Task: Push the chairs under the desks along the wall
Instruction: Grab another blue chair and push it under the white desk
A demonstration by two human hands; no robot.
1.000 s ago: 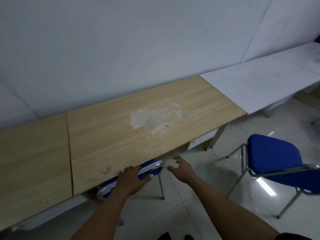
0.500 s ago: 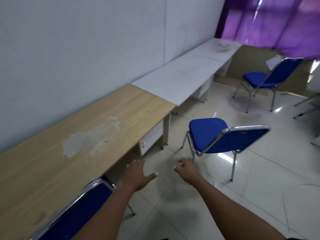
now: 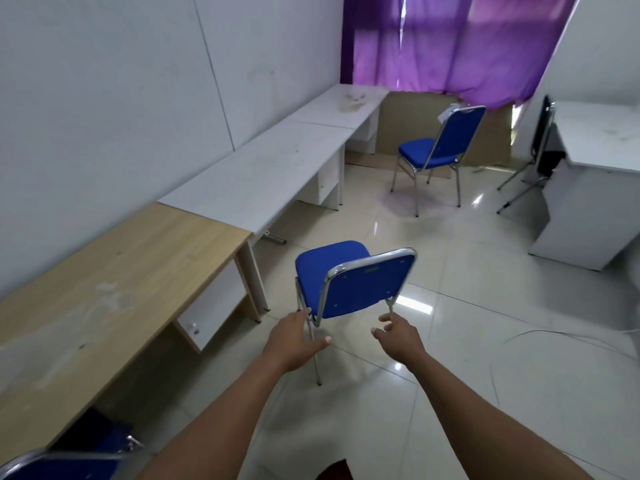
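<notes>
A blue chair with a chrome frame [image 3: 360, 282] stands on the tiled floor in the middle, its backrest turned toward me, out from the desks. My left hand [image 3: 294, 337] is open just below the backrest's left corner, near the rear leg. My right hand [image 3: 398, 336] is open below the right corner, holding nothing. A wooden desk [image 3: 114, 282] runs along the left wall, followed by white desks [image 3: 263, 174]. Another blue chair [image 3: 65, 462] sits tucked under the wooden desk at bottom left. A third blue chair [image 3: 433, 150] stands farther off, near the curtain.
A purple curtain [image 3: 450, 46] hangs at the far end. A white desk [image 3: 588, 188] and a dark chair [image 3: 540, 147] stand on the right. A thin cable [image 3: 554, 336] lies on the floor at right. Open tiled floor surrounds the middle chair.
My left hand let go of the chair under the wooden desk. My view turned right, and both open hands have come close to the middle blue chair's backrest.
</notes>
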